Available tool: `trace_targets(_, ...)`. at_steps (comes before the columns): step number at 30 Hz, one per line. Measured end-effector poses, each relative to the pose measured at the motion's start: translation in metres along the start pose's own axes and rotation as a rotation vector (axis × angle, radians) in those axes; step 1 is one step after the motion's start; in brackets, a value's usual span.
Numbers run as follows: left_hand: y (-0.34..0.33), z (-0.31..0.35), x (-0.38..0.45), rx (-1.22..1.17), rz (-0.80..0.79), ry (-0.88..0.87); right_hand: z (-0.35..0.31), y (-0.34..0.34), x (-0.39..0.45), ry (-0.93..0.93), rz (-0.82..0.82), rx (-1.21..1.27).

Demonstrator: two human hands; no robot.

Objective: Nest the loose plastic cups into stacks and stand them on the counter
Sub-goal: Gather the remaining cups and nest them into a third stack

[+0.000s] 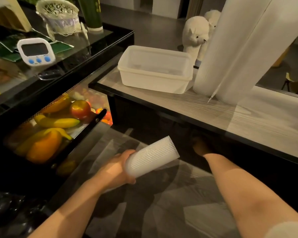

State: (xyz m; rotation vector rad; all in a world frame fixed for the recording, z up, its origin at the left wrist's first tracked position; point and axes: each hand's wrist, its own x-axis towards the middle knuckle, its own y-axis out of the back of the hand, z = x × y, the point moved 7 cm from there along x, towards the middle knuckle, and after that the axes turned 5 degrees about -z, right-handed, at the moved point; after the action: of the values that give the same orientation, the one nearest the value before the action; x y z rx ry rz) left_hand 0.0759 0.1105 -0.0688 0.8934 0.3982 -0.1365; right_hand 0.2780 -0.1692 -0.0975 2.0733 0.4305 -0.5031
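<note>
gathering looks like the step in hand: the left hand (116, 169) is wrapped round the closed end of a short stack of ribbed plastic cups (151, 158), held low in front of the worktop (248, 117), not resting on anything. the stack lies tilted, its long axis running from 8 o'clock to 2 o'clock, open mouth toward 2 o'clock. the right hand (200, 146) reaches into the dark space under the worktop at 1 o'clock of the stack; i cannot tell its fingers. two tall cup stacks (230, 54) stand on the worktop at 1 o'clock. next move probably calls for another loose cup, pushed into the mouth.
</note>
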Motion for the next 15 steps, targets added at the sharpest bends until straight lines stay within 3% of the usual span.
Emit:
trace_targets(4, -0.005, 0.006, -0.002, -0.014, -0.034, -0.025, 0.006, 0.007, -0.016, -0.028, 0.054, 0.153)
trace_targets(9, -0.008, 0.013, -0.007, -0.021, -0.059, -0.069, 0.022, 0.023, -0.051, -0.073, 0.21, 0.587)
trace_targets(12, -0.01, 0.02, -0.01, 0.007, -0.076, -0.089, 0.036, 0.018, -0.088, -0.153, 0.295, 1.07)
trace_targets(15, -0.011, 0.029, -0.013, 0.038, -0.105, -0.09, 0.033, 0.014, -0.12, -0.046, 0.206, 1.295)
